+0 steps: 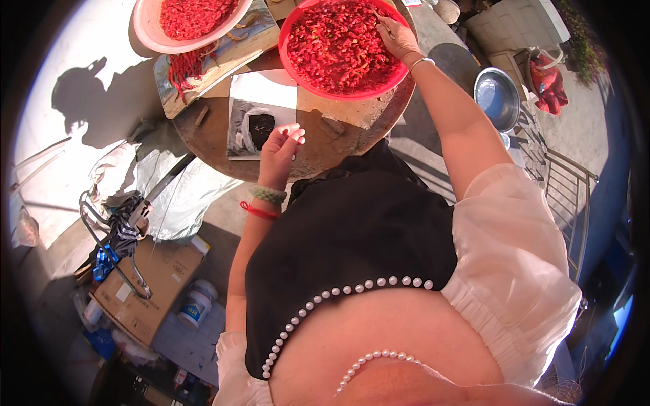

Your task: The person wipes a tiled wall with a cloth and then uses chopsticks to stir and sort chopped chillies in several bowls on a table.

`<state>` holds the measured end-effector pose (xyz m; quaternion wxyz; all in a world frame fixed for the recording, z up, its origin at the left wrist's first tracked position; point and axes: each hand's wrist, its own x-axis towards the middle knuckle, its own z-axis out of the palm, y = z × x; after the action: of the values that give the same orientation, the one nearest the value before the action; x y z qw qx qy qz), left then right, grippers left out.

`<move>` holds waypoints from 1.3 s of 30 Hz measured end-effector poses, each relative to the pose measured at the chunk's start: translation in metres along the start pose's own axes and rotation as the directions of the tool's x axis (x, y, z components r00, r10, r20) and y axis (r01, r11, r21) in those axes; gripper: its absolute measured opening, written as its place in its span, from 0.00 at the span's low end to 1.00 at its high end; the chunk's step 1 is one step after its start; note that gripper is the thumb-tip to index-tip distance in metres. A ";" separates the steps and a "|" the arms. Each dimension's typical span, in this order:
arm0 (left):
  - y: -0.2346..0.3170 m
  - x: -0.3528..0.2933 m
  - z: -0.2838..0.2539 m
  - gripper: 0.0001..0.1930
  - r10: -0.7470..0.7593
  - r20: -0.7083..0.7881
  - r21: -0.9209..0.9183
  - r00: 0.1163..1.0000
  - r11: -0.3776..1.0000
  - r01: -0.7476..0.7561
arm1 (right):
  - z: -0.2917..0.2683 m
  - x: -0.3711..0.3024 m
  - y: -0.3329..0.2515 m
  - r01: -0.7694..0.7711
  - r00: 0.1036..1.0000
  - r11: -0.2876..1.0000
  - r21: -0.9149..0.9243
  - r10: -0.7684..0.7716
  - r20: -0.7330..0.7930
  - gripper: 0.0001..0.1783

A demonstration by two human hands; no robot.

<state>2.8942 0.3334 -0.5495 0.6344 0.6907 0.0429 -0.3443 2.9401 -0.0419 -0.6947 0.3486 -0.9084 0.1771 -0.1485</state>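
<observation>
My right hand (399, 39) reaches over a bright red basin (287, 51) filled with chopped red chillies (338, 47). A thin pale stick (376, 13) shows at its closed fingers and points into the chillies. In front of me my left hand (279, 147) is raised with its fingers curled together; whether anything lies in them is hidden. It is beside an open bag with dark contents (261, 128), which sits on a white sheet (279, 88). Both basin and sheet are on a round brown table (203, 145).
A pink basin (145, 30) of chopped chillies stands at the back left by a wooden board (237, 57). Long whole chillies (181, 71) lie on that board. A metal bowl (496, 98) and a metal rack (565, 186) are at right. A cardboard box (152, 284) stands lower left.
</observation>
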 end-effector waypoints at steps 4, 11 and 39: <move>-0.004 0.000 -0.004 0.08 -0.009 -0.010 0.006 1.000 1.000 0.009 | 0.031 0.002 -0.045 0.032 0.992 0.999 0.023 -0.034 0.124 0.20; -0.006 0.002 -0.015 0.12 -0.002 0.038 0.087 0.999 0.996 -0.001 | 0.034 -0.051 -0.111 0.130 0.941 0.991 0.040 -0.136 0.309 0.17; -0.015 0.001 -0.017 0.11 0.004 0.046 0.039 0.999 0.999 -0.006 | 0.000 -0.006 0.003 -0.273 0.898 0.688 0.672 0.432 -0.078 0.15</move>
<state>2.8947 0.3517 -0.5640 0.6223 0.6952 0.0198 -0.3593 2.9341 -0.0416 -0.6977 0.6385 -0.6565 0.3265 -0.2338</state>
